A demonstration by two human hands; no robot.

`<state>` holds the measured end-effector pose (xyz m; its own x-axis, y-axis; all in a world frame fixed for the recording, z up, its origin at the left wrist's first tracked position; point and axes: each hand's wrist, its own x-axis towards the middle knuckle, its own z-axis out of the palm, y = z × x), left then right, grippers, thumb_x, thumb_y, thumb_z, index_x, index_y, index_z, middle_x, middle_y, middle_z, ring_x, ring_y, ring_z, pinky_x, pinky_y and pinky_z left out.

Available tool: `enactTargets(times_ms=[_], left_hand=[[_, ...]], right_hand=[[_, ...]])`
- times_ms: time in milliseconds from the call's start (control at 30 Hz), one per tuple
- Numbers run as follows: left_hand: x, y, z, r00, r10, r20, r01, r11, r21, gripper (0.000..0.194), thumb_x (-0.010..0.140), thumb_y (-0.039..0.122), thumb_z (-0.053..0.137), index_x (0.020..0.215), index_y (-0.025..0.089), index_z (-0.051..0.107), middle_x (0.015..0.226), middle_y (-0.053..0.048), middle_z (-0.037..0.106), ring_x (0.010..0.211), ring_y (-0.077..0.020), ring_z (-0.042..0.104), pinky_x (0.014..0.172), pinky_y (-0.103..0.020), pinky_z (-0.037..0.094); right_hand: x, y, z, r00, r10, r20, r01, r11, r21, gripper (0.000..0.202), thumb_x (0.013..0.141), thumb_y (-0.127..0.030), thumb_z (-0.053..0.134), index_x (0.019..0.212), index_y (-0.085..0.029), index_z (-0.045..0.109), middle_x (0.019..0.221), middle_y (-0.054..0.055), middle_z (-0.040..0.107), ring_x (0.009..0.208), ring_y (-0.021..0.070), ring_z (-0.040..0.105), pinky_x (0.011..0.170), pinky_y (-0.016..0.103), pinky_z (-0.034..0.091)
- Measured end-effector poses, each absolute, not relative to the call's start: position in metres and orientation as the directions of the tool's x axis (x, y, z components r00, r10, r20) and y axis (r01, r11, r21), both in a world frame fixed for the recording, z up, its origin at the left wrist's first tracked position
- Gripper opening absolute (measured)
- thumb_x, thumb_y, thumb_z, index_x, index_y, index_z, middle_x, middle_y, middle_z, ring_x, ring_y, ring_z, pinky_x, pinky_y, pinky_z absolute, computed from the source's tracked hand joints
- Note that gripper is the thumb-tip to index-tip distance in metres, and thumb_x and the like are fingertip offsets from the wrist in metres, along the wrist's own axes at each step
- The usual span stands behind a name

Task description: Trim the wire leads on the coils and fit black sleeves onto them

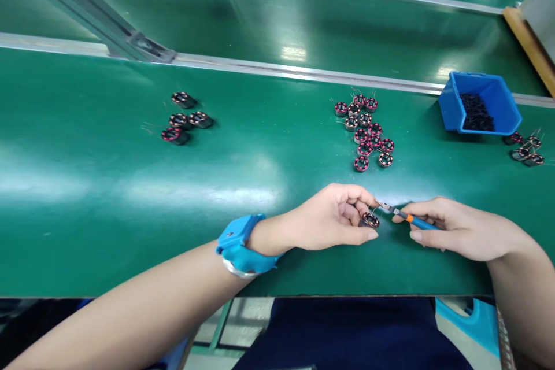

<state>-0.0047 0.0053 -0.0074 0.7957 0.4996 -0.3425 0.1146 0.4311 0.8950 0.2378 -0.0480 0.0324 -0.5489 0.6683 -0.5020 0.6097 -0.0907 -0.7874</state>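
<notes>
Holding the wound ring [370, 220] steady is, in my judgement, the first condition for doing this step well. The left hand [332, 219] grasps it between the thumb and the curled fingers, near the front edge of the green surface [130, 196]; whether the ring also rests on the surface, I cannot tell. Its face with the copper windings is turned up, which should help the eye to follow the thin wire [374, 208] that rises from it. The right hand [459, 228] has its fingers closed around the handles of the pliers [416, 222], and their tips point to the left, at the wire and just beside the left index finger. If the tips already bite the wire, this is too small to see. Because skin and metal are so near, I would advise to keep the left fingertip behind the tips and to squeeze only when the wire alone lies between them. It would be better to work gently, since a strong pull could probably loosen the winding. The group of similar rings [373, 141] lies farther back, well apart from both hands, so the pliers have enough space to turn.
</notes>
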Motion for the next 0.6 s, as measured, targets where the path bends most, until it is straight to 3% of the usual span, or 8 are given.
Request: enactTargets(times_ms=[233, 600], left_hand=[[-0.005, 0.003, -0.013, 0.801, 0.509, -0.316, 0.109, 0.395, 0.912, 0.043, 0.065, 0.019, 0.077, 0.103, 0.010, 0.059, 0.078, 0.001, 0.058, 0.058, -0.0043, 0.052, 0.054, -0.019, 0.046], [-0.003, 0.003, -0.015, 0.781, 0.540, -0.313, 0.103, 0.383, 0.918, 0.041, 0.062, 0.019, 0.079, 0.098, 0.011, 0.060, 0.065, 0.006, 0.055, 0.055, -0.0041, 0.048, 0.052, -0.018, 0.043]], right_hand=[[0.242, -0.050, 0.027, -0.521, 0.697, -0.492, 0.592, -0.121, -0.797, 0.032, 0.094, -0.046, 0.048, 0.089, -0.017, 0.061, 0.071, -0.003, 0.045, 0.058, 0.0086, 0.040, 0.053, 0.022, 0.034], [0.244, -0.051, 0.021, -0.522, 0.698, -0.490, 0.614, -0.091, -0.784, 0.028, 0.090, -0.045, 0.054, 0.095, -0.018, 0.061, 0.073, -0.001, 0.051, 0.060, 0.0099, 0.043, 0.055, 0.022, 0.035]])
